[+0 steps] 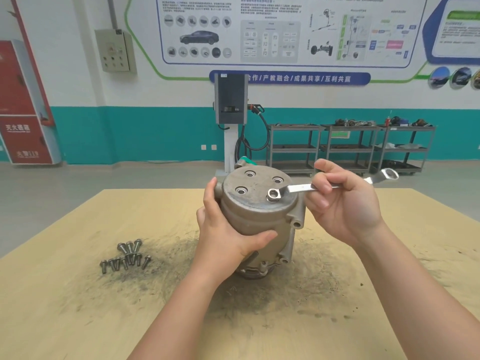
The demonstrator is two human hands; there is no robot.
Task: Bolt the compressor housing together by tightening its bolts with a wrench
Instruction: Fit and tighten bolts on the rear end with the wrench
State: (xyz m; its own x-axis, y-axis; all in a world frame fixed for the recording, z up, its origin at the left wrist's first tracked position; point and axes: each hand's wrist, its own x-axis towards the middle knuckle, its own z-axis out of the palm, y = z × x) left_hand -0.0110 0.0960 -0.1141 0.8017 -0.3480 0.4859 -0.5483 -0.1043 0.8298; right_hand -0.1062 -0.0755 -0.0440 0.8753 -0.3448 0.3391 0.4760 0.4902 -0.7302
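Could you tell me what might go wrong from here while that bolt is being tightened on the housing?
The right hand holds the wrench mid-shaft with a light grip, so its ring end could slip off the bolt. The compressor housing stands on end, steadied only by the left hand, and could twist or tip.

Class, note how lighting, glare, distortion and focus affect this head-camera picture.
Head view: even indoor light, soft shadows; mild glare on the wrench shank; wide-angle bending curves the table edges and the wall poster; poster text is too soft to read; compressor housing is sharp.
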